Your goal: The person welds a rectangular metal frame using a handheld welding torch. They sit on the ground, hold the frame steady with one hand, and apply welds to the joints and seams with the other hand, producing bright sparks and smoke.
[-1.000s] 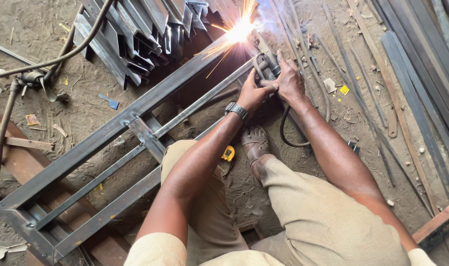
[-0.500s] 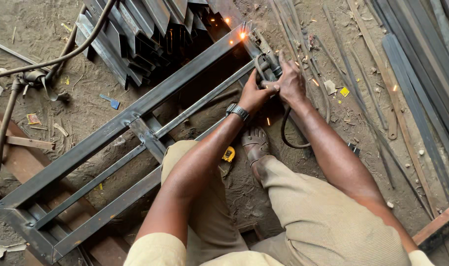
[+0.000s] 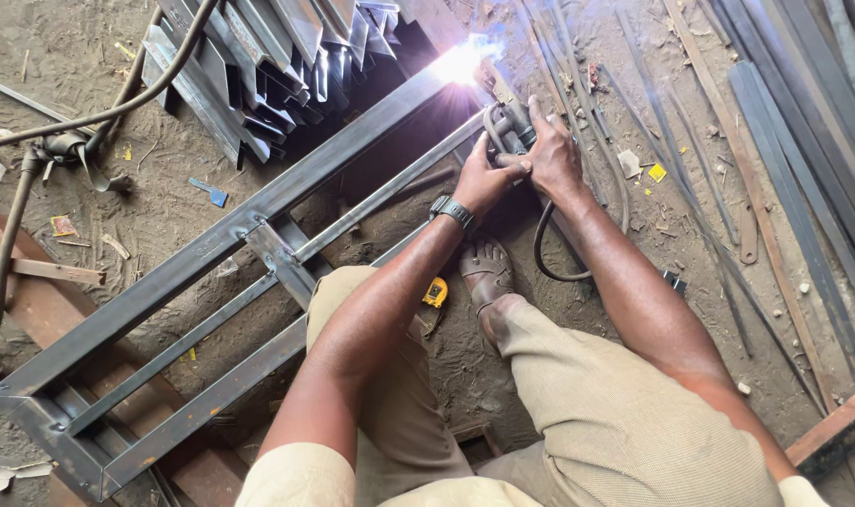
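Steel frame lies flat on the dirt floor, running diagonally from lower left to the arc flash at its top corner. Both hands clamp the welding torch just below the flash: left hand wrapped on the handle, right hand closed over it. Torch cable loops down beside the sandalled foot. Stacked angle iron sits just beyond the frame.

Two hands, one steel frame, one wristwatch
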